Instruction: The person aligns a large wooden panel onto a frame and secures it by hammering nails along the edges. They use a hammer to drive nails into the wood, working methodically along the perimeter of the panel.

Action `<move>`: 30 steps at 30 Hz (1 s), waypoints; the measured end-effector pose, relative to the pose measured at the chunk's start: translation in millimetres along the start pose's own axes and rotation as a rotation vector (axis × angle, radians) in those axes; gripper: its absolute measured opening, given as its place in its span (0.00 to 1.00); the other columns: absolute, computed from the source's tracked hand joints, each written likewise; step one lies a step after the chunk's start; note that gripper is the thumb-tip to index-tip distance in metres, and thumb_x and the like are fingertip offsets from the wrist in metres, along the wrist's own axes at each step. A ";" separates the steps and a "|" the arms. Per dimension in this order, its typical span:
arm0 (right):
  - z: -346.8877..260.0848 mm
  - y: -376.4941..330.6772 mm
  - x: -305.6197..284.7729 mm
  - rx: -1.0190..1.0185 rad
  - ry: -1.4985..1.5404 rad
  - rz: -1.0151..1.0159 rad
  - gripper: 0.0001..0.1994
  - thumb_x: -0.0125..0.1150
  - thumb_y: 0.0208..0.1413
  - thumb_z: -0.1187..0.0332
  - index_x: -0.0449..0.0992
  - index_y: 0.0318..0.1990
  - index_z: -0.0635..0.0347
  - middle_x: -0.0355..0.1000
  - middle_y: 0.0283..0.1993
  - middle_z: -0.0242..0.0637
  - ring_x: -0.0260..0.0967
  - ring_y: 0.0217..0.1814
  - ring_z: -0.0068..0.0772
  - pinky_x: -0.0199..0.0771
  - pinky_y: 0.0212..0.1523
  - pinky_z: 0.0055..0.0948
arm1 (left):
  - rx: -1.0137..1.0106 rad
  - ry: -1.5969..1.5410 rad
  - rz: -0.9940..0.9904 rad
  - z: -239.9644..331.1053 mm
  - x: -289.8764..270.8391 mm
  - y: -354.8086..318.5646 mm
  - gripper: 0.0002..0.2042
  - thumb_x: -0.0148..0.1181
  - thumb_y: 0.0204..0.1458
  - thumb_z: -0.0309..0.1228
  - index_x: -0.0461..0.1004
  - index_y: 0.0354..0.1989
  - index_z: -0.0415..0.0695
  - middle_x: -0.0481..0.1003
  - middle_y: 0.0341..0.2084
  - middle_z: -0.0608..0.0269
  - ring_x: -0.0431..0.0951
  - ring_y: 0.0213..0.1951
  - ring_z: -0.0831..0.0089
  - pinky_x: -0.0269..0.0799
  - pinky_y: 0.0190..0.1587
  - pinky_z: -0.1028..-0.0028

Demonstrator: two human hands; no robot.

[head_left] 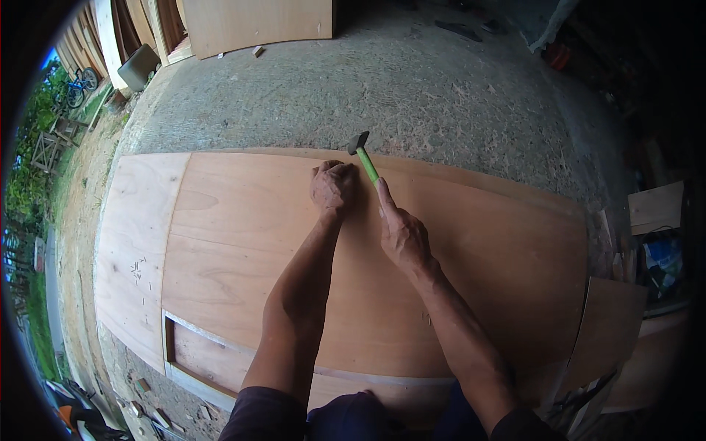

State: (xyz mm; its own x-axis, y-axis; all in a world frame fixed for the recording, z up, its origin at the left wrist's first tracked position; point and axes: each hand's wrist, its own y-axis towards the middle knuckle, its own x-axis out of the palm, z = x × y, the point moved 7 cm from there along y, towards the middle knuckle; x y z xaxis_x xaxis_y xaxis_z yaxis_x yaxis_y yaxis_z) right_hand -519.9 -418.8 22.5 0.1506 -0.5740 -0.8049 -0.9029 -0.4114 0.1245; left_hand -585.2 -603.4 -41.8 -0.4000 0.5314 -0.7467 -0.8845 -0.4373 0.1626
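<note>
A wide plywood panel (279,242) lies flat in front of me. My right hand (404,234) is wrapped round the green handle of a hammer (367,163), index finger stretched along it. The dark hammer head is raised near the panel's far edge, a little to the right of my left hand. My left hand (333,188) rests close to that edge with its fingers curled together; whatever they pinch, if anything, is hidden. Several small nails (138,267) are scattered on the pale left strip of the panel, and a few more (425,317) lie near my right forearm.
A rectangular cutout (198,351) with a pale frame sits at the panel's near left. Rough concrete floor (412,81) stretches beyond. Another wooden sheet (257,26) stands at the back. Boards (614,323) and clutter lie at the right; grass and a blue bicycle (79,87) show outside on the left.
</note>
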 end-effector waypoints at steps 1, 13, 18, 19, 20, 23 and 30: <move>0.0 0.0 5.3 0.015 -0.015 -0.040 0.36 0.50 0.61 0.73 0.44 0.76 0.50 0.75 0.29 0.56 0.77 0.31 0.57 0.77 0.35 0.52 | 0.029 -0.013 0.026 -0.5 -1.6 -0.9 0.15 0.58 0.54 0.40 0.83 0.47 0.56 0.79 0.48 0.69 0.72 0.53 0.61 0.68 0.58 0.66; 24.0 0.0 29.4 0.148 0.128 -0.130 0.34 0.51 0.61 0.77 0.50 0.75 0.52 0.76 0.43 0.58 0.78 0.41 0.57 0.80 0.40 0.47 | 0.044 -0.010 0.044 -16.9 16.2 6.6 0.27 0.59 0.52 0.31 0.68 0.64 0.54 0.81 0.48 0.67 0.74 0.52 0.59 0.70 0.56 0.65; -15.2 -4.6 -18.2 -0.118 0.120 0.311 0.34 0.50 0.61 0.73 0.50 0.75 0.51 0.76 0.30 0.56 0.77 0.31 0.59 0.76 0.35 0.55 | 0.043 0.016 0.042 -11.3 9.7 2.5 0.26 0.58 0.53 0.33 0.67 0.64 0.52 0.81 0.48 0.67 0.73 0.53 0.58 0.69 0.57 0.64; -1.3 -3.4 1.4 -0.070 0.067 0.172 0.34 0.51 0.61 0.73 0.50 0.75 0.50 0.75 0.28 0.54 0.76 0.29 0.57 0.76 0.32 0.53 | 0.057 0.007 0.058 -9.7 8.9 0.6 0.26 0.58 0.54 0.33 0.67 0.64 0.52 0.81 0.48 0.67 0.73 0.53 0.58 0.69 0.57 0.64; 7.8 5.5 10.9 -0.029 0.011 0.050 0.33 0.51 0.62 0.72 0.51 0.75 0.49 0.74 0.26 0.52 0.75 0.28 0.55 0.76 0.30 0.51 | 0.051 0.026 0.053 -7.1 10.3 1.5 0.28 0.60 0.51 0.32 0.67 0.64 0.51 0.81 0.47 0.67 0.74 0.51 0.59 0.70 0.56 0.64; 7.2 15.2 10.7 -0.020 -0.002 -0.023 0.35 0.53 0.60 0.73 0.51 0.75 0.47 0.74 0.27 0.51 0.76 0.27 0.54 0.77 0.29 0.50 | 0.037 0.076 0.056 -10.5 6.7 2.1 0.31 0.64 0.47 0.28 0.66 0.64 0.51 0.81 0.47 0.68 0.75 0.50 0.60 0.72 0.54 0.65; 19.5 9.7 10.8 0.148 -0.222 -0.323 0.42 0.52 0.57 0.78 0.44 0.76 0.36 0.76 0.46 0.62 0.77 0.47 0.60 0.79 0.47 0.52 | 0.086 -0.084 0.059 -13.9 4.9 -7.1 0.24 0.58 0.54 0.29 0.69 0.61 0.54 0.81 0.46 0.67 0.73 0.50 0.57 0.70 0.55 0.63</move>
State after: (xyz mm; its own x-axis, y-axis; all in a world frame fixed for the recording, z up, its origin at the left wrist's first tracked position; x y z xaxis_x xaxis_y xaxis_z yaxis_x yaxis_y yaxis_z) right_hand -534.9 -415.2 3.7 0.3596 -0.2586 -0.8966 -0.8740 -0.4298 -0.2266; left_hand -577.6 -607.7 -55.6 -0.4677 0.5671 -0.6780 -0.8746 -0.4080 0.2620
